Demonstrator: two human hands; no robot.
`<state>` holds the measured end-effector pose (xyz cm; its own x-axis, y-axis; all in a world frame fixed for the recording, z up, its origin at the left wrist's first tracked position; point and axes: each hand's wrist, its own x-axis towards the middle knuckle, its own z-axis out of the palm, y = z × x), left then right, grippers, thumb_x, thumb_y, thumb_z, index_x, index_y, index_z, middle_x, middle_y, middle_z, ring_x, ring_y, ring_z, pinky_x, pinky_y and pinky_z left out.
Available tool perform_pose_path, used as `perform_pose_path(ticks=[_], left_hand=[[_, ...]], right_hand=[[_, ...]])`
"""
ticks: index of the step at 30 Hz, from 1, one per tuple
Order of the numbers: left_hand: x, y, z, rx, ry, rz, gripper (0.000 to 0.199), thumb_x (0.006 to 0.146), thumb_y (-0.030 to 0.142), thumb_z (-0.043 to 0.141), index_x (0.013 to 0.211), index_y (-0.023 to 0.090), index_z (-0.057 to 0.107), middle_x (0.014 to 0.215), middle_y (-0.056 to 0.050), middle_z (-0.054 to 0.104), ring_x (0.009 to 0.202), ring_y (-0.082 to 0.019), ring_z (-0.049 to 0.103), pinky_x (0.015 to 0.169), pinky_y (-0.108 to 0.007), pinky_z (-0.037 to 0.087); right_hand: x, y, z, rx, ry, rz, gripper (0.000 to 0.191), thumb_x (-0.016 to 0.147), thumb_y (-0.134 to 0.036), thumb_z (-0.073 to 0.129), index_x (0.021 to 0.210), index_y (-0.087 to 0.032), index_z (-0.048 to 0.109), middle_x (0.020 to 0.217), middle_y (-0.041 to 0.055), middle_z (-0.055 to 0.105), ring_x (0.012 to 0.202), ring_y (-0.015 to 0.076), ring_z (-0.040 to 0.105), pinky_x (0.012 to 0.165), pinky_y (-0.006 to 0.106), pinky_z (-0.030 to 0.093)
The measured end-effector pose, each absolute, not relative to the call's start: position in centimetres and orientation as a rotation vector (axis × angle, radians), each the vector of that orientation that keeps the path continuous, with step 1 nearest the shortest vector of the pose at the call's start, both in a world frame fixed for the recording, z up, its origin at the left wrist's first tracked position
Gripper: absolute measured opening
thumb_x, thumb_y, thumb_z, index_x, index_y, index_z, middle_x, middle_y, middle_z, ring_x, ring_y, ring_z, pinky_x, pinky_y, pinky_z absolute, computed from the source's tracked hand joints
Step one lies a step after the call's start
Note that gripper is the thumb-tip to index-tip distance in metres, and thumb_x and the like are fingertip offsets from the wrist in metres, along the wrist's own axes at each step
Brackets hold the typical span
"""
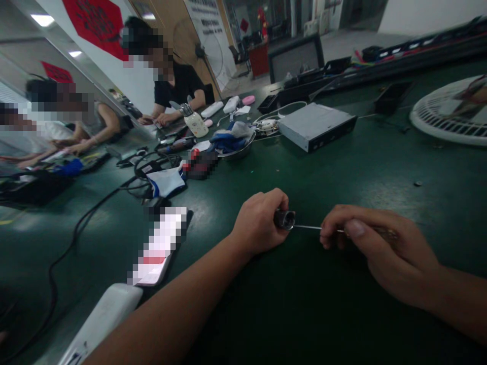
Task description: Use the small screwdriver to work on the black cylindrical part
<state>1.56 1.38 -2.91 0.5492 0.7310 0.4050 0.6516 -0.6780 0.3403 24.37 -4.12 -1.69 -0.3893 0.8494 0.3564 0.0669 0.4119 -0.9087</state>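
Toward the green counter's (361, 175) far edge sit a cream bottle (197, 125), a metal bowl (240, 151) of blue-and-white cloth (227, 140) and a grey optical drive (314, 124) — beside that edge, a black-shirted person (178, 83) works.

here's the left forearm (201, 289), bare and smooth, narrowing to an uncovered wrist (239, 242), then the bare left grip (261, 220), knuckles (280, 194) rounded, now the right grip (384, 253), bare too, broad thumb (365, 237), nail (356, 227) showing, and the right forearm (462, 296), uncovered as far as it shows
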Motion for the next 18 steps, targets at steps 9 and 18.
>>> perform_pose_path(ticks=[9,18], left_hand=[[1.39,1.19,-2.66,2.630,1.197,0.785,0.025,0.072,0.017,0.066,0.084,0.021,0.045,0.079,0.002,0.058,0.066,-0.012,0.052,0.060,-0.025,0.041],[1.48,1.40,-2.73,2.630,1.184,0.786,0.023,0.074,0.018,0.065,0.085,0.021,0.045,0.080,0.001,0.058,0.067,-0.012,0.052,0.061,-0.026,0.041]], right_hand=[[24.25,-4.16,-1.84,-0.824,-1.724,1.044,0.024,0.104,-0.030,0.043,0.102,-0.025,0.067,0.085,-0.0003,0.066,0.076,0.0107,0.063,0.065,0.022,0.048],[24.48,-4.06,-1.51,-0.734,-1.800,1.088,0.026,0.104,-0.030,0.042,0.099,-0.023,0.066,0.083,0.0002,0.066,0.074,0.0107,0.062,0.063,0.023,0.048]])
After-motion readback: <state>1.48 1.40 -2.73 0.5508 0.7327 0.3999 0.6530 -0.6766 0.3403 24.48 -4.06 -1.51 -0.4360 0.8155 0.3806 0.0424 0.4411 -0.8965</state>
